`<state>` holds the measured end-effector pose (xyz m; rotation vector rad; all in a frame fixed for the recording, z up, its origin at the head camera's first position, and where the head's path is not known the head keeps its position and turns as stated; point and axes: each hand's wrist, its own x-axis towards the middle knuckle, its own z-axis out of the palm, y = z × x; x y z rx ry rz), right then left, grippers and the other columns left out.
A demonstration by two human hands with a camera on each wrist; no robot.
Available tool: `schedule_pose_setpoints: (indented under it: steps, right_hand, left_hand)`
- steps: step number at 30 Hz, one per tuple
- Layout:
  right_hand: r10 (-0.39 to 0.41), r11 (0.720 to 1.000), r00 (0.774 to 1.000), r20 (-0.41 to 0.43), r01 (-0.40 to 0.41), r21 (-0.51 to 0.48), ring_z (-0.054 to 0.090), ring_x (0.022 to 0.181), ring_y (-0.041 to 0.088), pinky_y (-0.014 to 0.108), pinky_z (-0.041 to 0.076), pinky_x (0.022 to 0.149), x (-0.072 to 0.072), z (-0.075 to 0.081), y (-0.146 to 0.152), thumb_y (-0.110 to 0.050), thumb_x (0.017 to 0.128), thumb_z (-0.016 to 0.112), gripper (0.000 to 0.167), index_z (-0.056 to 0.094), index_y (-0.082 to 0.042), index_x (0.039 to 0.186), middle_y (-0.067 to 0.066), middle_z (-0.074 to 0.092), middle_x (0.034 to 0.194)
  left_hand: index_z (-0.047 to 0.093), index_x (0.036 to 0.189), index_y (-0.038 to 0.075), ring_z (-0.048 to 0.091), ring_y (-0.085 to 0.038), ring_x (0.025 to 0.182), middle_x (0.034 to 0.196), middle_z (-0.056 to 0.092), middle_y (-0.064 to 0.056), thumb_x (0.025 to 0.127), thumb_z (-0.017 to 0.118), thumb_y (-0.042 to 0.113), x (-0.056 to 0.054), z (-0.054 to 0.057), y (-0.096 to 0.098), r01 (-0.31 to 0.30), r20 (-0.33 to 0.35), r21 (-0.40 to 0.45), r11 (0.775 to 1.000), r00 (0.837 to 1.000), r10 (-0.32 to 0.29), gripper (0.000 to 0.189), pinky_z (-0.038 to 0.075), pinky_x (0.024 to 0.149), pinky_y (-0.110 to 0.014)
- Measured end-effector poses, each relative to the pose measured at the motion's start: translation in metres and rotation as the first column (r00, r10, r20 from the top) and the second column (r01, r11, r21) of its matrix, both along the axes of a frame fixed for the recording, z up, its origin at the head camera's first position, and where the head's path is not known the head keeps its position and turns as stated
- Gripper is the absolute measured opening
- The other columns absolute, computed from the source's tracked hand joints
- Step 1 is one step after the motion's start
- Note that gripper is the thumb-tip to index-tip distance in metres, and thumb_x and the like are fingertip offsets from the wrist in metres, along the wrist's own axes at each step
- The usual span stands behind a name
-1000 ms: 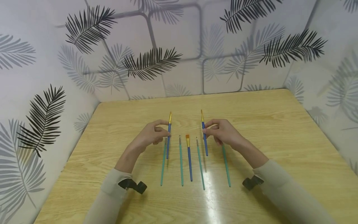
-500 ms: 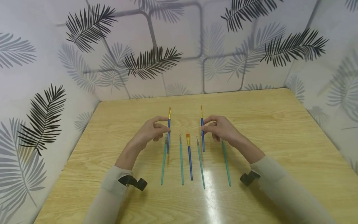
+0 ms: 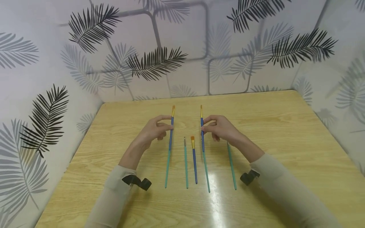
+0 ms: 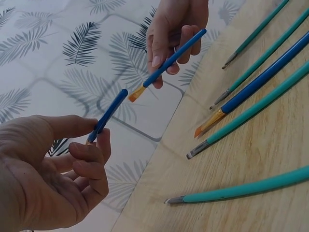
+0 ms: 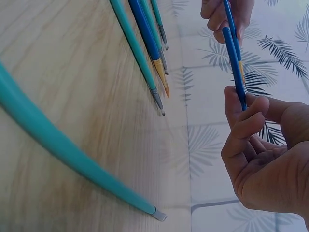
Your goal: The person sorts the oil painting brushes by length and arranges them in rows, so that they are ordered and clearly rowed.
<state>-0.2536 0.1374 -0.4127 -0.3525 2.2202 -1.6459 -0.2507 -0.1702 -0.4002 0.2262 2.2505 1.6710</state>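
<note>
My left hand [image 3: 153, 129] pinches a blue paintbrush [image 3: 171, 138] with a gold ferrule, bristles pointing away from me. My right hand [image 3: 221, 128] pinches a second blue paintbrush [image 3: 202, 140] by its handle, also bristles up. The wrist views show both brushes raised above the table. In the head view their lower ends overlap a teal paintbrush [image 3: 167, 172] on the left and another teal paintbrush [image 3: 206, 175] on the right. Between the hands lie a thin teal paintbrush [image 3: 186, 166] and a flat blue paintbrush [image 3: 195, 165] with orange bristles.
One more teal paintbrush [image 3: 232, 169] lies under the right wrist, its tip partly hidden in the head view. All the lying brushes rest on a light wooden table [image 3: 271, 126]. A leaf-patterned wall [image 3: 188, 38] stands behind the table.
Both hands have moved away from me over the table with their brushes. The right hand has also shifted left, bringing the two held brushes a little closer together. The lying brushes stay put.
</note>
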Motion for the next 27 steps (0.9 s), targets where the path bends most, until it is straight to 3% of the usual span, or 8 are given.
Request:
schedule_pose_setpoints:
  steps: [10, 15, 27]
  right_hand:
    - [-0.008, 1.0, 1.0, -0.014, 0.008, 0.011, 0.048, 0.046, 0.011, 0.026, 0.045, 0.048, -0.007, -0.001, -0.002, -0.017, 0.102, 0.069, 0.038, 0.061, 0.004, 0.132, 0.013, 0.078, 0.097]
    - [-0.01, 1.0, 1.0, -0.015, 0.01, 0.006, 0.047, 0.045, 0.009, 0.026, 0.045, 0.047, -0.011, -0.002, -0.005, -0.018, 0.102, 0.069, 0.037, 0.062, 0.004, 0.131, 0.014, 0.078, 0.097]
    - [-0.029, 0.999, 1.0, -0.011, 0.028, -0.018, 0.047, 0.045, 0.009, 0.024, 0.043, 0.047, -0.02, -0.002, -0.014, -0.018, 0.1, 0.07, 0.037, 0.063, 0.003, 0.13, 0.012, 0.078, 0.096]
  left_hand:
    - [0.054, 0.149, 0.017, 0.027, -0.013, 0.054, 0.059, 0.032, 0.007, 0.102, 0.069, 0.024, -0.006, 0.0, 0.002, -0.035, 0.011, 0.021, 0.999, 0.999, 0.035, 0.051, 0.034, 0.062, -0.029]
    - [0.054, 0.149, 0.016, 0.028, -0.012, 0.055, 0.066, 0.04, 0.006, 0.101, 0.069, 0.022, -0.009, -0.001, 0.002, -0.067, 0.028, 0.037, 0.997, 0.997, 0.066, 0.051, 0.034, 0.06, -0.027]
    - [0.057, 0.148, 0.02, 0.03, -0.013, 0.055, 0.06, 0.037, 0.007, 0.1, 0.071, 0.024, -0.02, -0.008, 0.006, -0.106, 0.027, 0.025, 0.994, 0.994, 0.106, 0.049, 0.036, 0.066, -0.033]
